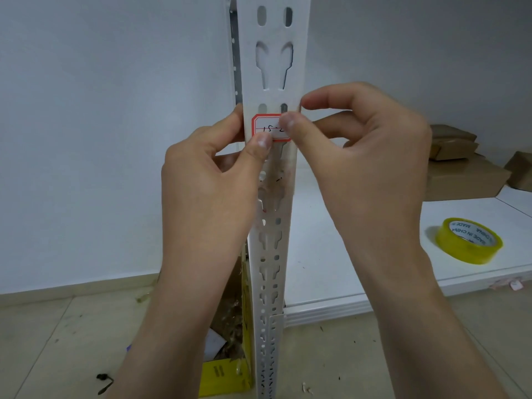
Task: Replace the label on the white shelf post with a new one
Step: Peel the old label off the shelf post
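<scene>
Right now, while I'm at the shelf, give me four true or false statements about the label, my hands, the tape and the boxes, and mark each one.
1. The red-bordered white label sits on the white slotted shelf post. True.
2. The right hand holds the yellow roll of clear tape. False: the roll lies on the white shelf board, apart from both hands.
3. The left hand and the right hand each press a thumb on the label. True.
4. The brown cardboard boxes stand on the floor left of the post. False: they sit on the shelf board, right of the post.
</scene>
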The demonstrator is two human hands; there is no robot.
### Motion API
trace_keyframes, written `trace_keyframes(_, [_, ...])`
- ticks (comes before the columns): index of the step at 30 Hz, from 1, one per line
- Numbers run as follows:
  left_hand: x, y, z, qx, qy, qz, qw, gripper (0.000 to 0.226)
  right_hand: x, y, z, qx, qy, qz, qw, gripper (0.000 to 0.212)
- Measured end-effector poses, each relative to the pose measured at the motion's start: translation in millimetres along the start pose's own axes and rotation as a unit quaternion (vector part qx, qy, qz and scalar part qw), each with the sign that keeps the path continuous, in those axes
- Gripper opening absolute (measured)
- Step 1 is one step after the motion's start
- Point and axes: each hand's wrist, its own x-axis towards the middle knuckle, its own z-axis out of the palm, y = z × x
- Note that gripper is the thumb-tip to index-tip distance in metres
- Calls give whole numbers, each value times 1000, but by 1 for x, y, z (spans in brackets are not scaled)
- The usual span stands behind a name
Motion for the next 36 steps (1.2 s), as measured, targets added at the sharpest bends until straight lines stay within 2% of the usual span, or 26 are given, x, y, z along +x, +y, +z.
trace_keyframes(8, [-1,1,0,3,-1,-3,1000,36,2,5,2,13,11,-6,1000,9])
trace_keyframes(23, [2,1,-2,-5,-2,-3,1000,36,-10,10,4,1,32,-81,996,11])
trace_keyframes(29, [2,0,-2,-6,-3,-3,1000,37,-8,8,3,-3,9,-65,998,10])
trace_keyframes(36, [2,0,-2,-8,-1,-5,1000,38,-8,7,5,8,30,-53,998,8])
